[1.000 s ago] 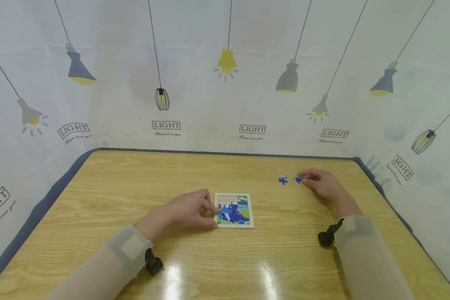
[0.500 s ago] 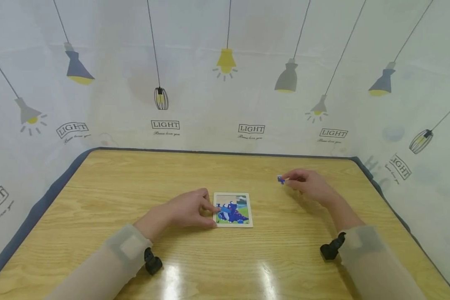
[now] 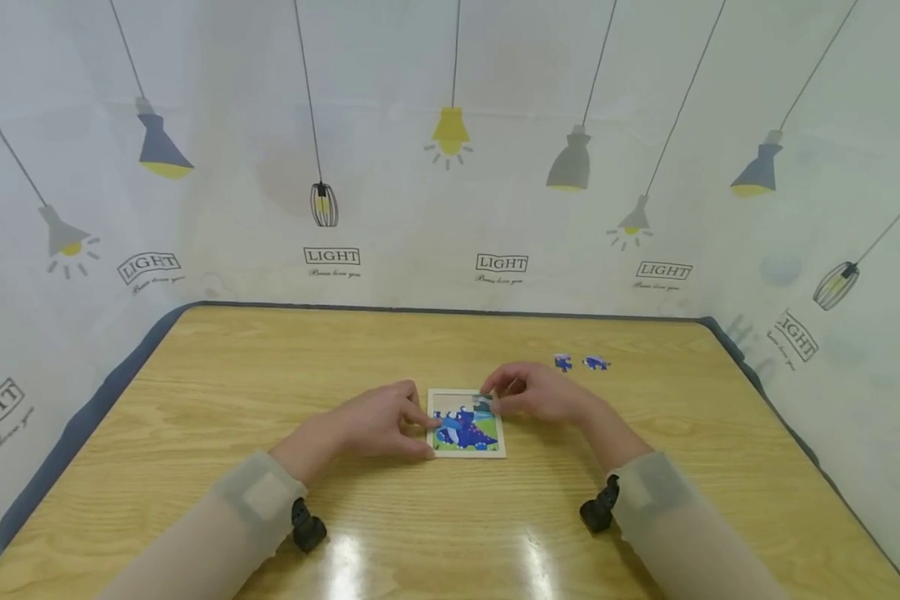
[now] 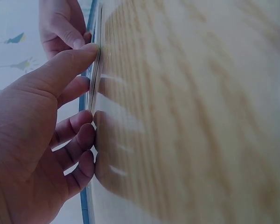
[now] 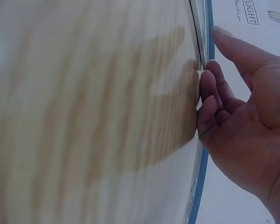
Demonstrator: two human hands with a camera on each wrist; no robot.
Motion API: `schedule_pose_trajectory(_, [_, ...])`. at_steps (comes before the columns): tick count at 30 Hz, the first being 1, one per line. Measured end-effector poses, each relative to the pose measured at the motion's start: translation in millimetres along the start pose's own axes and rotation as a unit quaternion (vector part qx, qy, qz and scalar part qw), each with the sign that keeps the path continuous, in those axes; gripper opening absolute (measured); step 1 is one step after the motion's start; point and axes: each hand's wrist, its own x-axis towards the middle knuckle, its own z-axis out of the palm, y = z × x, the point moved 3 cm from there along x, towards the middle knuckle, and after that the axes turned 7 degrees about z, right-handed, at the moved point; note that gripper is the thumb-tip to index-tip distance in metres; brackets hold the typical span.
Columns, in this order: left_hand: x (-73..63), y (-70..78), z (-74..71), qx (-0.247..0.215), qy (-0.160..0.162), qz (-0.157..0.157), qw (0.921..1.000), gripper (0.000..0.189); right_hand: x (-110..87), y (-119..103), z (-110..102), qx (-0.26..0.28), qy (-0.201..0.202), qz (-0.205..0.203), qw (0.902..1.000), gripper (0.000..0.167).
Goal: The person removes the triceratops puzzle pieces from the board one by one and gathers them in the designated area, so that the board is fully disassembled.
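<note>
A square jigsaw puzzle (image 3: 461, 437) in a pale frame lies on the table, showing a blue dinosaur; bare backing shows at its upper left. My left hand (image 3: 375, 419) holds the frame at its near left corner, a finger reaching over the picture. In the left wrist view, the thumb (image 4: 67, 63) is at the frame's edge. My right hand (image 3: 543, 392) is at the puzzle's far right corner, index finger and thumb apart, around the dark landscape piece (image 3: 482, 403). In the right wrist view the other fingers (image 5: 207, 86) rest beside the frame.
Two loose blue puzzle pieces, a left one (image 3: 562, 362) and a right one (image 3: 596, 362), lie farther back, to the right. The wooden table (image 3: 330, 350) meets a white wall covering (image 3: 397, 167) printed with lamps. Dark cameras are strapped at both wrists.
My right hand has left the loose pieces and moved left and nearer to the puzzle's far right corner. Both loose pieces stay on the table. My left hand has stayed at the frame.
</note>
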Motion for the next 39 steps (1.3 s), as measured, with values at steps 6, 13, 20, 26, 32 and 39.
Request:
schedule_pose_trajectory(6, [0.2, 0.4, 0.1, 0.006, -0.002, 0.002, 1.0, 0.05, 4.9, -4.4, 6.2, -0.022, -0.022, -0.019, 0.9993, 0.028])
schedule_pose_trajectory(13, [0.6, -0.2, -1.6, 0.005, 0.001, 0.006, 1.0, 0.049, 7.2, -7.9, 8.5, -0.054, -0.029, 0.011, 0.9981, 0.026])
schedule_pose_trajectory(20, [0.4, 0.8, -1.3, 0.006, -0.002, 0.006, 1.0, 0.049, 7.1, -8.5, 11.1, -0.055, -0.03, 0.017, 0.9979, 0.022])
schedule_pose_trajectory(26, [-0.2, 2.2, -0.4, -0.001, -0.001, 0.003, 1.0, 0.049, 5.5, -6.6, 12.8, -0.045, -0.012, 0.013, 0.9988, 0.022])
schedule_pose_trajectory(32, [-0.4, 3.1, -0.8, 0.0, 0.002, 0.004, 1.0, 0.048, 5.0, -6.2, 13.2, -0.025, 0.002, -0.01, 0.9996, 0.02])
schedule_pose_trajectory(39, [0.1, 0.8, -0.1, 0.001, 0.002, 0.006, 1.0, 0.049, 3.5, -7.0, 8.5, -0.006, 0.017, -0.024, 0.9996, 0.02])
